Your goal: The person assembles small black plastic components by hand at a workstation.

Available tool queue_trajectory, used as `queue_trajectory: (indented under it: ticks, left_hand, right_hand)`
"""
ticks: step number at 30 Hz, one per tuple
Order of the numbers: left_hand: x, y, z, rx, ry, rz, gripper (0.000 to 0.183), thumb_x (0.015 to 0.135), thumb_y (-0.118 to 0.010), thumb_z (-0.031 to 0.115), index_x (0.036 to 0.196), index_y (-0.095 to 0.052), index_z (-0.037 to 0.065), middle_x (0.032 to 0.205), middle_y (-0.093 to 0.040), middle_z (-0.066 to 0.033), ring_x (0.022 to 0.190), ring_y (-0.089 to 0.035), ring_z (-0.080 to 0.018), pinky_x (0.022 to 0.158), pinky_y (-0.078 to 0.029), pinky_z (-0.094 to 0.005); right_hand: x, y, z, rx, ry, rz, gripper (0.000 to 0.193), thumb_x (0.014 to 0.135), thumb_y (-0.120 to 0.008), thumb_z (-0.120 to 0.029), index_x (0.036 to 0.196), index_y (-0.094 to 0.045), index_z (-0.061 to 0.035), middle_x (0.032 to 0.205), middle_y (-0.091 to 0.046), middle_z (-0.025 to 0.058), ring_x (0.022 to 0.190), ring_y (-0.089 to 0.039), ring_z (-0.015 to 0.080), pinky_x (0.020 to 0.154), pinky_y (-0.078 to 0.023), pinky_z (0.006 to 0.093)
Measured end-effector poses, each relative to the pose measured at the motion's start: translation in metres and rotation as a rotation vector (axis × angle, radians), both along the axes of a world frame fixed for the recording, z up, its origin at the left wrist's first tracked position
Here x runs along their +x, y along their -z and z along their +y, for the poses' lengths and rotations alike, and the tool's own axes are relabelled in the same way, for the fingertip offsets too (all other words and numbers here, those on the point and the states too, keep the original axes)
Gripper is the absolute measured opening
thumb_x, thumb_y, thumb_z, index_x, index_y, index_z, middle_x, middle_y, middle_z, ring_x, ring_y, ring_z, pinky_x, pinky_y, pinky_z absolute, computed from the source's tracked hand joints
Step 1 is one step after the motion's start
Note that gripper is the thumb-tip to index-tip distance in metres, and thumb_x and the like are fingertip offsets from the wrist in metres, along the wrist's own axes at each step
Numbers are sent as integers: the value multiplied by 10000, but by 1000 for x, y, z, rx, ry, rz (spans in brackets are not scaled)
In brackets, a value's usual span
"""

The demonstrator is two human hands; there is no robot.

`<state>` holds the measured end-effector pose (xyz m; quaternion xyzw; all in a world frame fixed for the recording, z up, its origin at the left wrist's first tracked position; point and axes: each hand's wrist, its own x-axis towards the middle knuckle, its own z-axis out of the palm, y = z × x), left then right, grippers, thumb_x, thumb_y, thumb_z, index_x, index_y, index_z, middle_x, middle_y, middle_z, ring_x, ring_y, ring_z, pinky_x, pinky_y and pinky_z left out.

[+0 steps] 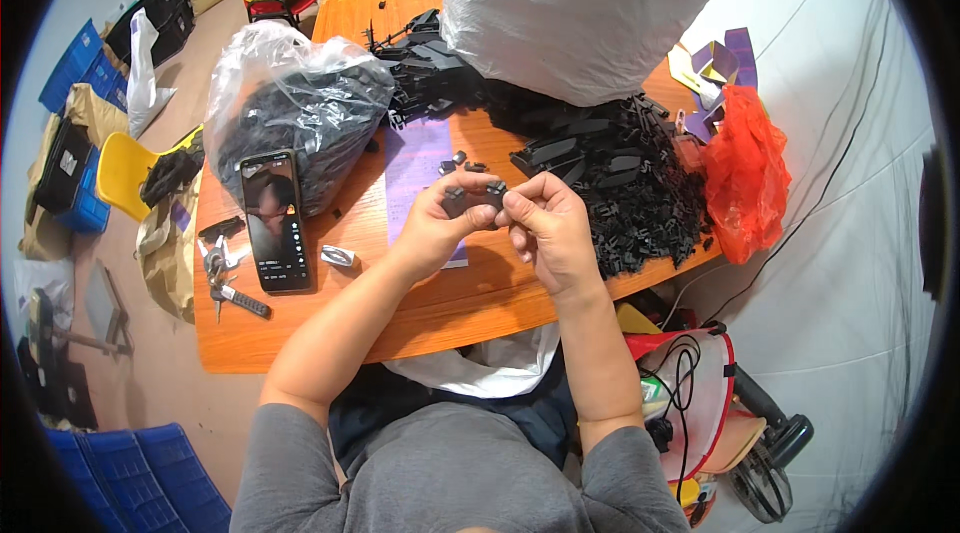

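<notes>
Above the near edge of the table, my left hand (440, 225) and my right hand (552, 228) meet in front of me, both with closed fingers. Between their fingertips is a small black plastic part (495, 190), pinched from both sides. Its exact shape is partly covered by my fingers. Another dark bit (454, 195) shows at the fingers of my left hand. Just beyond, several small black pieces (462, 164) lie on a pale lavender sheet (412, 173). To the right of my hands spreads a heap of black plastic parts (630, 193), long blade-like pieces mixed with tiny ones.
A large white sack (590, 13) stands over the heap, with a red plastic bag (748, 178) at the right edge. To the left are a clear bag of black parts (300, 113), a propped phone (272, 223), keys (222, 278) and a small silver object (339, 256).
</notes>
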<state>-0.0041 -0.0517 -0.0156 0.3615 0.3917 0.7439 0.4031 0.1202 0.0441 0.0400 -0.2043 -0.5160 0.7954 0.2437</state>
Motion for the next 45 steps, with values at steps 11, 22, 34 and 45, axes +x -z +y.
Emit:
queue_trajectory:
  ticks: [11, 22, 34, 45]
  left_hand:
    - [12, -7, -7, -288, -96, 462, 301, 800, -676, 64, 1086, -604, 1, 699, -583, 25, 613, -471, -18, 567, -420, -200]
    - [19, 0, 1, -361, -84, 337, 372, 786, -674, 40, 1141, -567, 16, 859, -640, -58, 736, -591, -92, 679, -487, -237]
    - [3, 10, 7, -338, -148, -140, 405, 763, -718, 104, 1113, -526, 34, 960, -609, -41, 822, -635, -162, 658, -514, -255]
    - [9, 1, 5, -223, 32, -427, 426, 729, -734, 49, 1089, -507, 67, 987, -589, -64, 879, -622, -206, 739, -542, -314]
  right_hand:
    - [10, 24, 8, 515, 13, 50, 285, 828, -549, 24, 1104, -612, -13, 1298, -443, 153, 1086, -519, 175, 877, -451, 283]
    - [31, 20, 35, 703, 83, -253, 170, 813, -596, -28, 967, -662, -2, 963, -664, 101, 860, -628, 154, 762, -484, 264]
    - [40, 53, 80, 1595, 214, -642, 46, 756, -632, -89, 771, -603, -57, 835, -573, 87, 849, -545, 285, 716, -462, 379]
    - [27, 27, 15, 398, 162, -73, 107, 813, -614, 17, 920, -624, 19, 864, -621, 47, 716, -604, 102, 609, -508, 216]
